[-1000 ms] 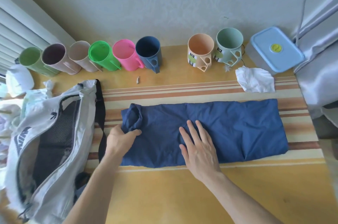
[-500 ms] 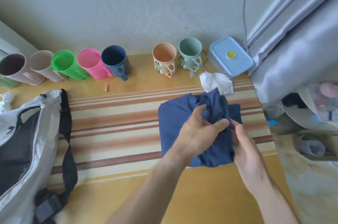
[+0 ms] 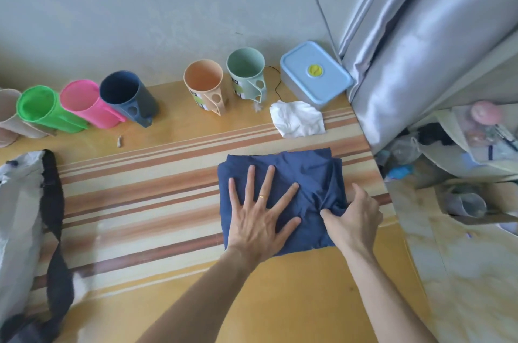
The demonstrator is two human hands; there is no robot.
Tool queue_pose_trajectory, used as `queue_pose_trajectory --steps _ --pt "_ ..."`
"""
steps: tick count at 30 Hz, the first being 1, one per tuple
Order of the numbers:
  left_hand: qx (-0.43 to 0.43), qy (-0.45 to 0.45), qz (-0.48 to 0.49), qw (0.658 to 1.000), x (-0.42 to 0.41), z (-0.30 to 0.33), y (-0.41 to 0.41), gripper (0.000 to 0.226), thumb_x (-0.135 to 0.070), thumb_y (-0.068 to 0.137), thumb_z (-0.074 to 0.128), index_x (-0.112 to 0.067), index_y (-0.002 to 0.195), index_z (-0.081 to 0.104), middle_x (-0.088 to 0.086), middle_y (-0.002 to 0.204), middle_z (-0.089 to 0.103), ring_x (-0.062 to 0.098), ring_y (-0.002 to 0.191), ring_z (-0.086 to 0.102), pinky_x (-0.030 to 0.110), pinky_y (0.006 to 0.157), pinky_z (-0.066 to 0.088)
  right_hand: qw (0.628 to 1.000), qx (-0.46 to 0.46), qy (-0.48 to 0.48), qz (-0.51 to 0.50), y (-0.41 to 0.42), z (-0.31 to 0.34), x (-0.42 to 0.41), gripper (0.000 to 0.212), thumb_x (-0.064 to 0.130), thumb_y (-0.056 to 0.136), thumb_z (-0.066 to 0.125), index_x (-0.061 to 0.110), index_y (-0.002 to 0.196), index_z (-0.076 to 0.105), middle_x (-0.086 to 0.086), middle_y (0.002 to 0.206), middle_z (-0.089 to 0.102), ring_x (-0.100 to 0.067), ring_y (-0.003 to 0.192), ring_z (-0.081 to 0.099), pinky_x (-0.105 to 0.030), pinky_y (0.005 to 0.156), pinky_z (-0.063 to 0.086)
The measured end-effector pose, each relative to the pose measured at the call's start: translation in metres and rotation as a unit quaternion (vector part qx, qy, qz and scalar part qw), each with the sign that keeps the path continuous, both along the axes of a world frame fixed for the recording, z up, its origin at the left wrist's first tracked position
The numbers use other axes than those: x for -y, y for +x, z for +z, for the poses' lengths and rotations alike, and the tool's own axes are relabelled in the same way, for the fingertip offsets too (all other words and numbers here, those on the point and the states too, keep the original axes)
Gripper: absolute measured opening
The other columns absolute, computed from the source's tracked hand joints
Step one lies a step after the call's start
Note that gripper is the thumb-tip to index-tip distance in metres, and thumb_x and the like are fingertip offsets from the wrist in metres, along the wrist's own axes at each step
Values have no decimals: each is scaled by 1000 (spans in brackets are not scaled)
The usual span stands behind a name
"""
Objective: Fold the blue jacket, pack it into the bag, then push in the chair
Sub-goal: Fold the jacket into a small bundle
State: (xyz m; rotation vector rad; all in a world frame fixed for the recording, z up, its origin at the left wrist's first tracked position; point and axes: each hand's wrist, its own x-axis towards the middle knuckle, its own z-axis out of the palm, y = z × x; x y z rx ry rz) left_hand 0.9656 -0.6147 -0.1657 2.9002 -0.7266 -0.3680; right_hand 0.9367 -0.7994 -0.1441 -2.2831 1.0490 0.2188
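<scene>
The blue jacket point(image 3: 308, 171) lies folded into a compact square on the striped table point(image 3: 140, 202), near its right edge. My left hand point(image 3: 260, 216) presses flat on the jacket's left half, fingers spread. My right hand point(image 3: 353, 219) pinches a crease of the fabric at the jacket's right side. The white and black bag point(image 3: 22, 216) lies at the table's far left, partly cut off by the frame, its dark strap trailing toward the front. No chair is in view.
A row of coloured cups point(image 3: 112, 101) stands along the back wall, with a blue-lidded box point(image 3: 316, 73) and a crumpled white tissue point(image 3: 298, 118) behind the jacket. A grey curtain point(image 3: 420, 48) hangs right. Clutter lies on the floor beyond the table's right edge.
The long jacket strip has been folded over from the left into a square. My left hand went from gripping the fabric to pressing flat on it. The view swung right.
</scene>
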Motion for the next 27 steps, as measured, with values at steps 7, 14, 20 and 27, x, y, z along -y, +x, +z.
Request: queue_pose_trajectory --steps 7,14,20,27 --pt "23 8 -3 1000 16 -27 2 67 -74 97 28 -52 158 12 12 171 -8 49 153 -12 79 112 3 975 56 203 -74 5 -2 12 85 65 60 84 33 131 50 3 129 59 -16 114 61 -45 94 55" --pt "9 -52 -104 993 37 -19 15 95 -51 79 45 -37 162 3 3 173 -4 32 157 -13 71 117 1 964 44 244 -95 9 -3 3 36 47 75 81 34 106 67 10 103 74 -18 97 70 -49 89 58" --pt "22 -63 -25 997 27 -6 -1 85 -45 89 45 -28 164 8 9 172 2 33 158 -7 63 122 7 986 75 147 1 3 19 -12 19 19 85 75 25 97 62 5 87 72 -18 79 69 -44 78 58" --pt "-28 -95 136 986 -12 -5 -59 69 -46 101 42 -19 162 23 14 170 12 32 158 3 63 120 17 974 153 -95 137 8 44 -89 42 14 83 72 9 121 58 -8 105 68 -32 94 65 -36 72 49"
